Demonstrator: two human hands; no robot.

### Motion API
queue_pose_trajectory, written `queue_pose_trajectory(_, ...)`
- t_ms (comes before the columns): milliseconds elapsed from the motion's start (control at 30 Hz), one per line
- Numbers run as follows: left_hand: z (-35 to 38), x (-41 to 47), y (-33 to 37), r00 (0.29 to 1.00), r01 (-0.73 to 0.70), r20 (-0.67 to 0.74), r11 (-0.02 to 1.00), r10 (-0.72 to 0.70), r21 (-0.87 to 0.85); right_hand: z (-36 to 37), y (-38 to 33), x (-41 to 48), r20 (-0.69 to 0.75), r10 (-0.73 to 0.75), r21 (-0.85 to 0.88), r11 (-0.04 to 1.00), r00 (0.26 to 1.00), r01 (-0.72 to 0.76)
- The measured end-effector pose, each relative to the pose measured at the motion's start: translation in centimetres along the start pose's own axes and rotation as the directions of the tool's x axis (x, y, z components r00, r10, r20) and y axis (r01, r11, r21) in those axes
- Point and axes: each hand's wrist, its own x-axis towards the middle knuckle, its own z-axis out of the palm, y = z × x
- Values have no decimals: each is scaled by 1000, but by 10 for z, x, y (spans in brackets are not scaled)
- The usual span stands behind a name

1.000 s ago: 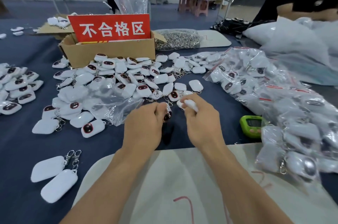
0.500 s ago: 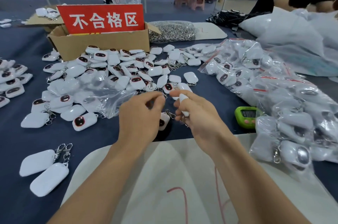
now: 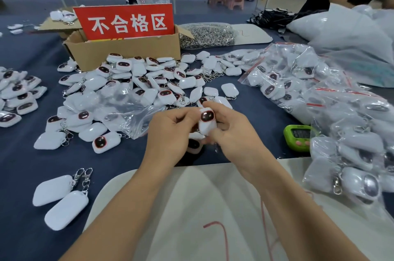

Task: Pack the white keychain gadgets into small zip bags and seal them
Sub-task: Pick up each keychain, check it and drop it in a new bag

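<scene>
A white sheet (image 3: pixel 213 196) lies at the near edge of the desk (image 3: pixel 25 165). Two face-down gadgets (image 3: pixel 53 190), each with a metal clasp, rest towards the near left corner. Above the sheet's far border, the right hand (image 3: pixel 232 133) curls its fingers round one upright gadget (image 3: pixel 207 121): a white rounded body with a dark oval screen rimmed in red. The left hand (image 3: pixel 170 133), fingers curled, has its thumb against that unit's upper left edge and holds a second gadget (image 3: pixel 195 143), partly hidden. One green timer (image 3: pixel 297 137) sits just right of the hands. Mid-desk, a loose gadget pile (image 3: pixel 138 81), too many to count, partly underlies clear zip bags (image 3: pixel 132 111). Packed bags (image 3: pixel 319 101) are heaped along the right edge. Farther back stands one cardboard box (image 3: pixel 128 52) carrying one red sign (image 3: pixel 128 22).
</scene>
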Motion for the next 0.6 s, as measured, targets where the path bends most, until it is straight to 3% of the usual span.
queue_pose_trajectory(67,-1,3,0,999,23,-21,998,-24,-61,2,-1,0,-22,45,109,993,999,-42)
queue_pose_trajectory(300,0,7,-2,996,93,26,983,-90,-159,-5,-4,0,29,187,220,957,982,-189)
queue_pose_trajectory(500,-1,1,0,992,22,129,993,-7,-116,-6,3,4,-145,137,91,988,980,-125)
queue_pose_trajectory(600,-5,-2,-2,989,6,147,994,10,-106,-2,5,3,-128,115,73,992,985,-106)
